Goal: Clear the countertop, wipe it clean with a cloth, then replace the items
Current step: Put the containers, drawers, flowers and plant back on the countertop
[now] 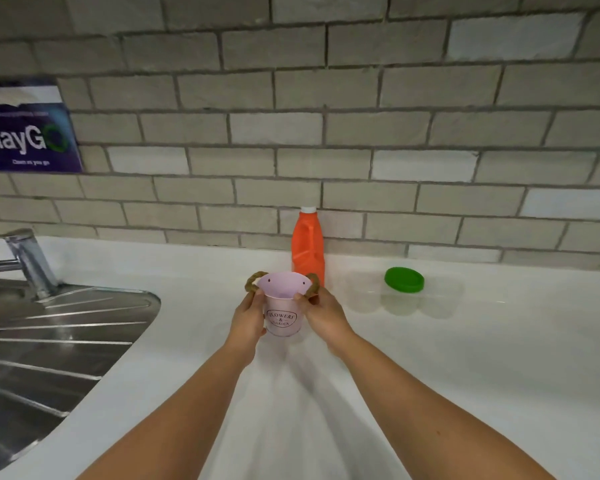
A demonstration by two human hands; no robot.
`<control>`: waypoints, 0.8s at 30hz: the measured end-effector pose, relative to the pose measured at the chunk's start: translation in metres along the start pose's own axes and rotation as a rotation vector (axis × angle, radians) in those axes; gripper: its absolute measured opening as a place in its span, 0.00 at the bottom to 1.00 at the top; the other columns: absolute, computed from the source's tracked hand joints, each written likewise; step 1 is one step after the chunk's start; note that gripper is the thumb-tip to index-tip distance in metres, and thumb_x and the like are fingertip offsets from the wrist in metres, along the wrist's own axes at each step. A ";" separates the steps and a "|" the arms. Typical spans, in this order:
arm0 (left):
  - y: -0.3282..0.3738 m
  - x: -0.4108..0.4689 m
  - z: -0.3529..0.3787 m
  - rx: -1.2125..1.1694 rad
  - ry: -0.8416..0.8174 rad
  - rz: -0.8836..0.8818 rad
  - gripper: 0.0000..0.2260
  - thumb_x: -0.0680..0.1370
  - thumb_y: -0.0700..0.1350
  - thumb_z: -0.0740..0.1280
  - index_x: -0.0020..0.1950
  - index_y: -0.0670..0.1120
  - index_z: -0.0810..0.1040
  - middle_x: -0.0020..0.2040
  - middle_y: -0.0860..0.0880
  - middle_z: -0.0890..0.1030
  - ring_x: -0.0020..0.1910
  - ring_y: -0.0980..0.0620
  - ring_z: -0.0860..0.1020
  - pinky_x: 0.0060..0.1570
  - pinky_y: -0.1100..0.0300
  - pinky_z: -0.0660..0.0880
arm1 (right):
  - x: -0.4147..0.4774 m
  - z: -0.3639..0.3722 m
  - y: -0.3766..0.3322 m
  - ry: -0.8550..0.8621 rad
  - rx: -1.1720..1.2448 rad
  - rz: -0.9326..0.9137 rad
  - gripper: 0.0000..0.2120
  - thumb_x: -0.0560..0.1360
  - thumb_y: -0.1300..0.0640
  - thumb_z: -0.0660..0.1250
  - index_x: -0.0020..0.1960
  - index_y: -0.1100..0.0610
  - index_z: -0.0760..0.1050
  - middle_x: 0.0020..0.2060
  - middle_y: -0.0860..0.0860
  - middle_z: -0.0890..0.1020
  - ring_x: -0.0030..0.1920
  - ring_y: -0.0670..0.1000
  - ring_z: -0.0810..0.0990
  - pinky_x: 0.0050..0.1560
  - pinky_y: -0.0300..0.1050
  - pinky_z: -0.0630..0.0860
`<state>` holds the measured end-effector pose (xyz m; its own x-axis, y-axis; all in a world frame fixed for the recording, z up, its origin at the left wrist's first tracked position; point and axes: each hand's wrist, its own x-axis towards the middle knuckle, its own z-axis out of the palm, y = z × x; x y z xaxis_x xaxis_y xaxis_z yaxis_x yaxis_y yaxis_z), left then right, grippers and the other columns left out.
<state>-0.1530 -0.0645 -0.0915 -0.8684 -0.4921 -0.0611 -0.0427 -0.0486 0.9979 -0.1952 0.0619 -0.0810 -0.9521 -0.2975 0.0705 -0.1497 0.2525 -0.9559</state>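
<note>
Observed: the pink bucket [282,313] stands upright at mid-counter, just in front of the orange bottle [307,244], which stands against the far tiled wall. The left hand [248,317] grips the bucket's left wall, fingers curled round it. The right hand [321,315] grips the right wall, with the thumb at the rim below the rope handle. Both holds are narrow and firm on the bucket. Whether its base rests on the countertop [465,358] or hangs just above it cannot be told from this angle.

To the right, near the bottle but apart from it, sits a clear container with green lid [404,292]. The sink drainboard [49,334] and tap [28,258] lie to the left.

Assessment: the step in hand is moving the bucket. Recommended practice: keep it level, hold the walls rather than the loose rope handles, draw it towards the near edge before turning so that the right hand does not knock the bottle behind, and set it down flat.
</note>
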 end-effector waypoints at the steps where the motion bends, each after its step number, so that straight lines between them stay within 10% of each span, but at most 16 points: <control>1: -0.002 0.007 -0.007 0.003 -0.004 -0.001 0.16 0.82 0.54 0.53 0.67 0.51 0.69 0.61 0.49 0.74 0.61 0.46 0.72 0.51 0.53 0.69 | 0.004 0.007 0.000 -0.005 0.009 0.000 0.16 0.78 0.53 0.62 0.64 0.54 0.71 0.54 0.50 0.78 0.53 0.50 0.76 0.47 0.38 0.70; 24: -0.028 0.114 -0.033 -0.076 -0.034 0.007 0.17 0.83 0.54 0.49 0.69 0.52 0.66 0.59 0.53 0.71 0.58 0.50 0.71 0.52 0.56 0.66 | 0.091 0.077 0.017 -0.097 0.165 0.100 0.23 0.78 0.57 0.63 0.72 0.53 0.64 0.59 0.45 0.75 0.54 0.43 0.72 0.36 0.25 0.68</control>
<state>-0.2344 -0.1483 -0.1267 -0.8850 -0.4627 -0.0523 -0.0003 -0.1117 0.9937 -0.2637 -0.0317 -0.1125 -0.9288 -0.3677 -0.0467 -0.0031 0.1337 -0.9910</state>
